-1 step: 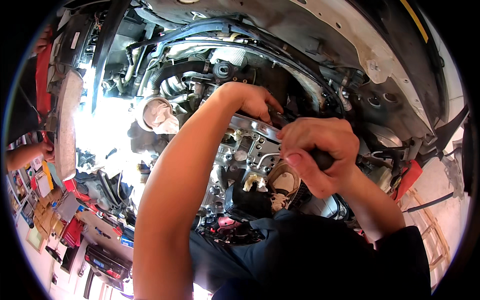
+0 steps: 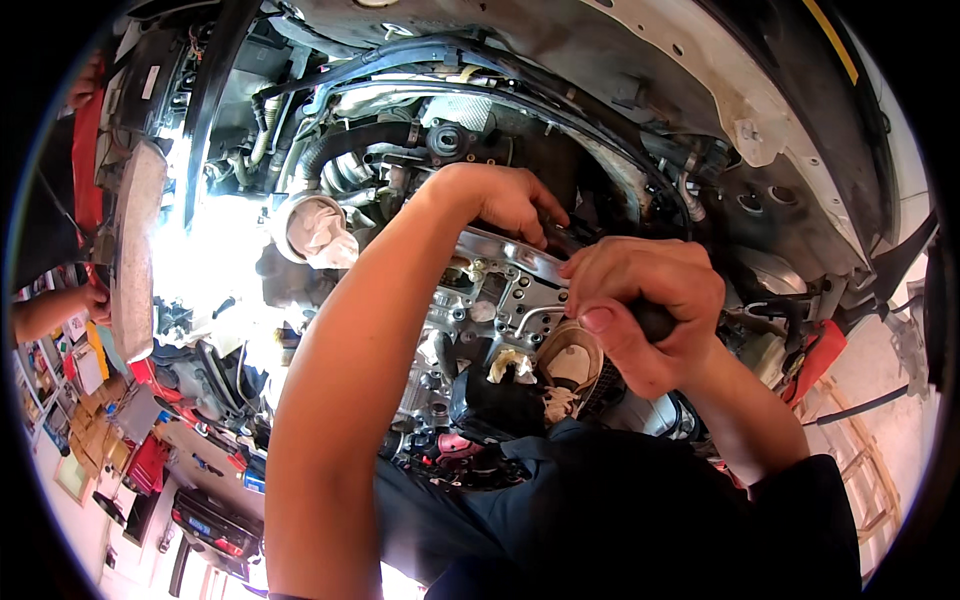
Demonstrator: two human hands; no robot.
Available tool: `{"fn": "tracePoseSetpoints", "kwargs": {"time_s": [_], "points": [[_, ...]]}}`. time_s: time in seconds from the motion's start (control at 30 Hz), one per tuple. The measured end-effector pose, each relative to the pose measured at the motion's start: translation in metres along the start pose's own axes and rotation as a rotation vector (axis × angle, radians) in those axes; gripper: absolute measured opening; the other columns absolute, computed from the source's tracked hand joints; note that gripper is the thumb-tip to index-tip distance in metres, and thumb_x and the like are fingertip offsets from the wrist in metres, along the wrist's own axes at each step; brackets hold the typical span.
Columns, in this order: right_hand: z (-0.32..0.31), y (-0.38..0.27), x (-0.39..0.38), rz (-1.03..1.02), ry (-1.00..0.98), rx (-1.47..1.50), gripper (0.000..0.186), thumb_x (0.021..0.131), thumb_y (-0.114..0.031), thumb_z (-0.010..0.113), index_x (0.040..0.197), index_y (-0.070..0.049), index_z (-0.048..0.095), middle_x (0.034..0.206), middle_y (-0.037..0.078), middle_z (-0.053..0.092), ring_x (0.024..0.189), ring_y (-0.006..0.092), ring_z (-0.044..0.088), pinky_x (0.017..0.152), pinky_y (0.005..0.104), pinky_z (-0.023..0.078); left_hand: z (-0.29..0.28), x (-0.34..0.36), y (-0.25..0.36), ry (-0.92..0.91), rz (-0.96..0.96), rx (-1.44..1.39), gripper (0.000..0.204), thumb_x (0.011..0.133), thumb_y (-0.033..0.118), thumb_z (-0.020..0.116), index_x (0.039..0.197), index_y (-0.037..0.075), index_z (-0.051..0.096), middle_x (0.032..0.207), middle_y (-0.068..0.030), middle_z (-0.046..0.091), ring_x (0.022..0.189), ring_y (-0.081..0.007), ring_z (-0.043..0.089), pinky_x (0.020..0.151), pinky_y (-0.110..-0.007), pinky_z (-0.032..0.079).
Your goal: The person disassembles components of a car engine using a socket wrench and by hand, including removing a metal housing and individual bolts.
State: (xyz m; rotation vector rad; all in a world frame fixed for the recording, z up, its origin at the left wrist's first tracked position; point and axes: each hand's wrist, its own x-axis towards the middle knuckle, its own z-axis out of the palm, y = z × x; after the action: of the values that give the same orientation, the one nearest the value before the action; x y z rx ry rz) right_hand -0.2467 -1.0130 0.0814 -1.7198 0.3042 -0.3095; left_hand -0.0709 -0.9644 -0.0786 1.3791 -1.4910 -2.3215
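Observation:
My left hand (image 2: pixel 512 207) reaches over the far edge of an opened engine (image 2: pixel 490 290). Its fingers curl down behind a shiny metal rail (image 2: pixel 510 252), and whatever they hold is hidden. Just to the right, my right hand (image 2: pixel 655 305) is closed in a fist, thumb toward me. A dark, rounded end (image 2: pixel 654 320) shows inside that fist, like a handle; its kind cannot be made out. Something dark and narrow (image 2: pixel 562 236) lies between the two hands. Below them is a thin bent metal tube (image 2: pixel 540 314), beside a tan oval opening (image 2: pixel 572 362).
A pipe mouth stuffed with white paper (image 2: pixel 318 232) stands left of my forearm. Hoses and a black cable bundle (image 2: pixel 450 48) arch across the back. A glaring light washes out the left side. Another person's hand (image 2: pixel 95 303) is at the far left, by a pale panel (image 2: pixel 137 250).
My right hand has shifted very slightly to the right. The fingers of my left hand have moved a little; the rest looks the same.

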Motion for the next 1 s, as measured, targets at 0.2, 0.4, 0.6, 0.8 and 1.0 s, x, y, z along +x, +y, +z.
{"fn": "tracePoseSetpoints", "kwargs": {"time_s": [0.2, 0.4, 0.6, 0.8, 1.0], "points": [[0.004, 0.004, 0.005, -0.011, 0.021, 0.023, 0.01, 0.082, -0.002, 0.062, 0.073, 0.0, 0.058, 0.068, 0.008, 0.062, 0.062, 0.0187, 0.062, 0.07, 0.0354, 0.053, 0.015, -0.029, 0.036, 0.413, 0.092, 0.197, 0.031, 0.069, 0.017, 0.073, 0.098, 0.005, 0.076, 0.088, -0.0248, 0.07, 0.084, -0.0334, 0.07, 0.074, -0.038, 0.055], [0.012, 0.002, 0.006, 0.018, 0.063, 0.016, 0.01, 0.08, 0.002, 0.066, 0.073, 0.001, 0.058, 0.069, 0.009, 0.063, 0.062, 0.0185, 0.062, 0.067, 0.0331, 0.052, 0.033, -0.036, 0.046, 0.517, -0.033, 0.059, 0.029, 0.068, 0.008, 0.072, 0.096, 0.004, 0.075, 0.094, -0.0195, 0.072, 0.093, -0.0314, 0.07, 0.083, -0.037, 0.055], [0.019, 0.001, 0.014, 0.011, 0.076, -0.073, 0.01, 0.08, 0.002, 0.067, 0.074, 0.002, 0.059, 0.07, 0.01, 0.063, 0.062, 0.0195, 0.061, 0.066, 0.0323, 0.051, 0.028, -0.031, 0.031, 0.439, 0.061, 0.015, 0.033, 0.069, 0.021, 0.075, 0.097, 0.003, 0.074, 0.089, -0.0213, 0.071, 0.085, -0.0329, 0.07, 0.078, -0.037, 0.054], [0.015, 0.0, 0.008, 0.001, 0.0, -0.002, 0.007, 0.08, 0.003, 0.062, 0.074, 0.003, 0.058, 0.07, 0.011, 0.062, 0.064, 0.0209, 0.062, 0.068, 0.0346, 0.053, 0.036, -0.022, 0.023, 0.217, 0.313, -0.106, 0.032, 0.077, 0.023, 0.067, 0.102, 0.004, 0.072, 0.091, -0.0196, 0.071, 0.083, -0.0331, 0.068, 0.077, -0.038, 0.053], [-0.022, 0.024, -0.036, -0.09, 0.137, 0.28, 0.016, 0.081, -0.009, 0.056, 0.069, 0.001, 0.058, 0.064, 0.011, 0.061, 0.061, 0.0224, 0.061, 0.074, 0.0414, 0.054, 0.077, -0.055, 0.042, 0.945, 0.083, 0.351, 0.031, 0.081, 0.011, 0.062, 0.112, 0.007, 0.067, 0.112, -0.013, 0.066, 0.106, -0.032, 0.061, 0.092, -0.042, 0.047]]}}
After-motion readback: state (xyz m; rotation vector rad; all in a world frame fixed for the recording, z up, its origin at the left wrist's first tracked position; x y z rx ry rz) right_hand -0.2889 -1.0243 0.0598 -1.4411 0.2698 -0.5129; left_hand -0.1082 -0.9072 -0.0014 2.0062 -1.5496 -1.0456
